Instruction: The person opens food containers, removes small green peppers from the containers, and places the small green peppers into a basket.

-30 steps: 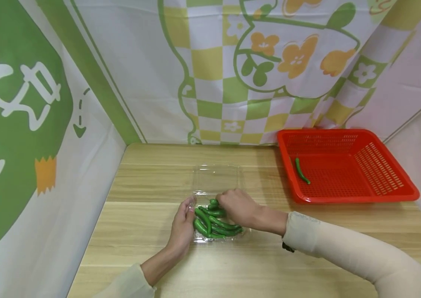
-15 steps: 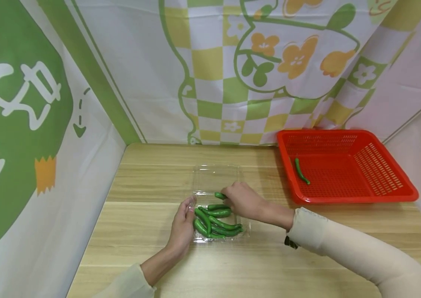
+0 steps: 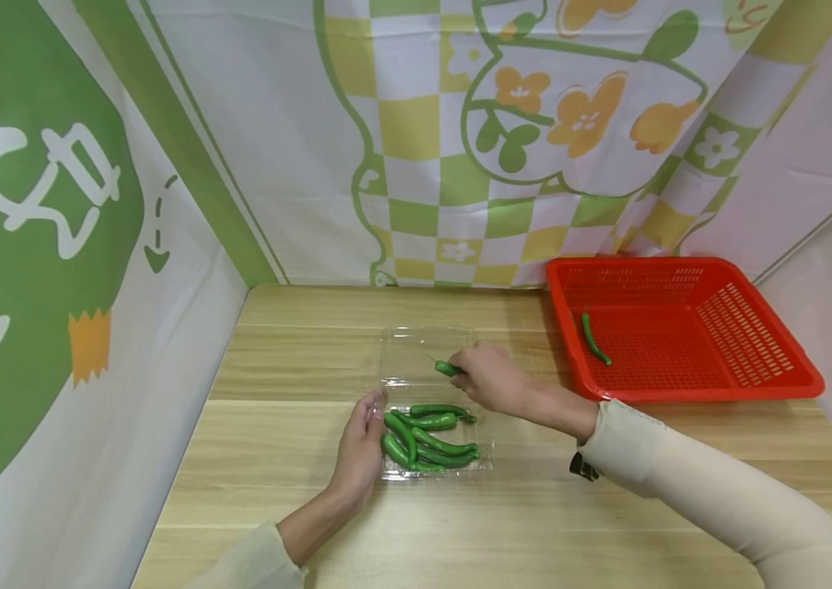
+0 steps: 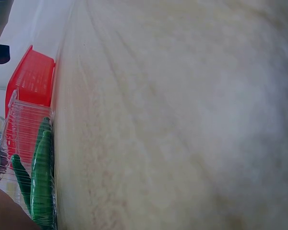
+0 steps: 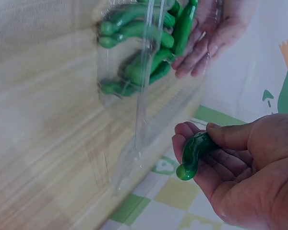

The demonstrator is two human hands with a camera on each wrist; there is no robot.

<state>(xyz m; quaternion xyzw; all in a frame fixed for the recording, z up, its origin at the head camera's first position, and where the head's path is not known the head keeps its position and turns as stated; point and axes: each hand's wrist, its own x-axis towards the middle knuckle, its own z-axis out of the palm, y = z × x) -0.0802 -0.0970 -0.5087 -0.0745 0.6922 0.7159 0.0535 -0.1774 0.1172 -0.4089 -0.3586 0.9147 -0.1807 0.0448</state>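
My right hand (image 3: 492,378) pinches a green chili pepper (image 3: 448,368) between thumb and fingers, above the raised lid side of a clear plastic clamshell box (image 3: 485,458). In the right wrist view the held pepper (image 5: 194,152) is curved, with its far end tucked under the thumb. The box's tray holds several green chili peppers (image 3: 433,421), lying in different directions. At the tray's left side my left hand (image 3: 360,446) grips the wall, thumb by the rim. The left wrist view shows peppers (image 4: 42,187) through the clear ribbed wall.
A red plastic basket (image 3: 691,393) with slotted sides stands at the back right of the wooden table (image 3: 298,458). One green chili pepper (image 3: 595,339) lies inside it, near the left wall. A patterned cloth (image 3: 416,180) hangs behind the table.
My right hand has lifted a green chili pepper out of the box's tray and moved up and right with it. My left hand stays on the box's left side.
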